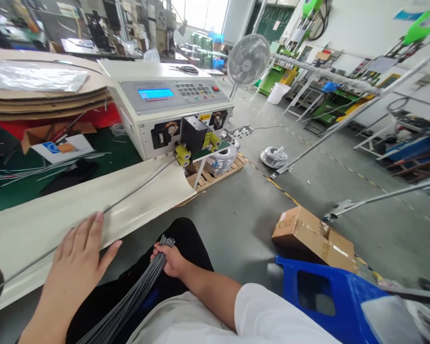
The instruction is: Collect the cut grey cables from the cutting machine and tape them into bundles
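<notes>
Grey workshop floor (pixel 232 239) stretches off to the right, past a standing fan (pixel 249 59) on the far side and a cardboard box (pixel 315 234) and blue plastic stool (pixel 344 286) at near right, as seen from a head-worn camera. At left, a white machine (pixel 136 119) with a lit blue screen (pixel 155 93) stands at the far end of a pale curved tray (pixel 161 188), where a grey cable (pixel 139 188) runs from beside the yellow rollers (pixel 182 154) down toward the near left edge. A person in a white shirt and dark trousers sits alongside, the left hand (pixel 79 255) reaching over the tray and across the cable, its four fingers extended close together, the thumb spread well away; whether the palm presses down cannot be told. At lap level, the right hand (pixel 171 259) is closed around a bundle of grey wires (pixel 132 291) near its far end, fingers wrapped about the strands, which slant over the lap to the near edge. Work appears well under way: many lengths are already gathered, their far tips roughly even, while the one on the tray lies apart from them and seems to lead back to the machine. Wrapped coils (pixel 220 162) on a wooden pallet below suggest more material is left, though how much is unclear.
</notes>
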{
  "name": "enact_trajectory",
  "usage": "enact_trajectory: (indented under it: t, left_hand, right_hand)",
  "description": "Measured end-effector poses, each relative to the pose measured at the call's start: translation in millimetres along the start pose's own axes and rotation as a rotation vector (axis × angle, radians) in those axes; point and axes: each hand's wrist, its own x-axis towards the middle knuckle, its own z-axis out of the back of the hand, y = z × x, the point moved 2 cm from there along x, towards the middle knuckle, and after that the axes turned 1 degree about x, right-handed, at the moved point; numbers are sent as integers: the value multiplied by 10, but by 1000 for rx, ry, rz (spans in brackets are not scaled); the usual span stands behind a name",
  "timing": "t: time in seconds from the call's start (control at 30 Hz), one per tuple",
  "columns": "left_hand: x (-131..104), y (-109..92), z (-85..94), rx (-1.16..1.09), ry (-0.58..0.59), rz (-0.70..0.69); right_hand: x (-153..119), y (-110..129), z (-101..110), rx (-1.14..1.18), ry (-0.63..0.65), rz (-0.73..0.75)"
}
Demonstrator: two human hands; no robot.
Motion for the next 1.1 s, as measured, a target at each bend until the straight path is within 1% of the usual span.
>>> enact_trajectory:
  t: [0.07,0.17,0.23,0.3,0.37,0.4,0.5,0.53,0.57,0.63,0.7,0.8,0.93,1.0,1.1]
  left_hand:
    - [3,4,-33,116,2,37]
    - [-82,51,-23,234,49,65]
    - [-166,128,13,304,83,91]
    - [-264,248,60,350,114,105]
    - [-384,395,129,341,131,84]
    - [-455,466,181,326,119,66]
    - [-718,601,425,299,20,-9]
    - [-818,601,521,295,4,-45]
    - [-921,576,609,286,19,-91]
    - [-1131,470,742,254,119,-173]
    - [-1348,335,789,225,240,-208]
    - [-1694,179,705,169,382,-182]
    - [-2129,95,517,81,535,-58]
    - [-2277,73,470,59,596,24]
    - [-2393,33,447,60,681,156]
  right_hand:
    - [-10,9,-5,6,3,4]
    - [-16,24,-29,-8,-7,-2]
    - [-16,35,-50,-20,-9,-1]
    - [-17,47,-68,-21,-10,-1]
    - [-24,59,-78,-16,-13,-4]
    - [-28,66,-81,-15,-15,-8]
    - [-41,85,-87,-25,-22,-12]
    - [-43,89,-90,-31,-25,-13]
    - [-44,91,-93,-38,-30,-13]
    - [-41,89,-97,-51,-43,-12]
    - [-35,78,-96,-60,-54,-17]
    - [-28,57,-89,-69,-43,-4]
    - [-20,28,-77,-71,-35,-14]
    - [-17,22,-75,-66,-34,-23]
    - [-17,27,-78,-52,-16,-30]
